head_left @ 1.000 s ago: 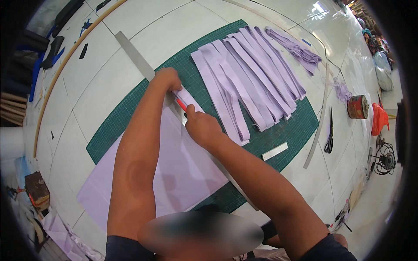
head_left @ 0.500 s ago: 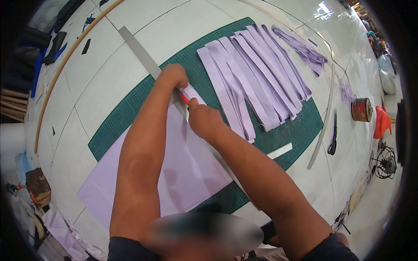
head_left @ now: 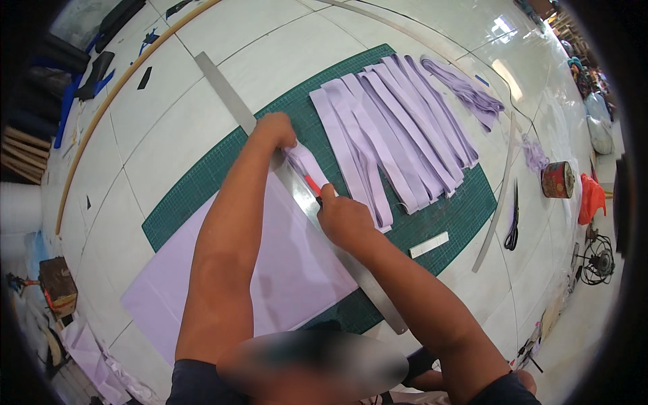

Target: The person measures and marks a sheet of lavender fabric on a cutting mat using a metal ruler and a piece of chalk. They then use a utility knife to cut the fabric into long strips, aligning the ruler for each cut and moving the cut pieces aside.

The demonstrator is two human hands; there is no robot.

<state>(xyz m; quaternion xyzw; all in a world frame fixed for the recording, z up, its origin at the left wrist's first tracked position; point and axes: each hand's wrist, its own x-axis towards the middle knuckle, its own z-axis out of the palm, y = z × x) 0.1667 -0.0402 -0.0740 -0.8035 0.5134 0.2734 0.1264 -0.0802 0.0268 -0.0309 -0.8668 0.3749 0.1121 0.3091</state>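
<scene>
A long metal ruler (head_left: 297, 192) lies slantwise over a folded lilac cloth (head_left: 290, 250) on the green cutting mat (head_left: 192, 192). At the cloth's far corner my left hand (head_left: 275, 131) is closed on the end of a lilac fabric strip (head_left: 307, 162), just beside the ruler. Its fingertips are partly hidden. My right hand (head_left: 345, 216) is wrapped round a red and black cutter knife (head_left: 312, 185), whose blade I cannot make out. The knife lies over the strip, along the ruler's right side.
Several cut lilac strips (head_left: 398, 135) lie in a row on the mat's right half, with a bundle (head_left: 466, 91) beyond. A short white ruler (head_left: 429, 245) rests near the mat's right edge. Scissors (head_left: 514, 219), a metal strip (head_left: 496, 196) and a round tin (head_left: 557, 180) are farther right.
My right hand has drawn the knife nearer to me and right along the ruler, away from my left hand. More of the strip shows between the hands.
</scene>
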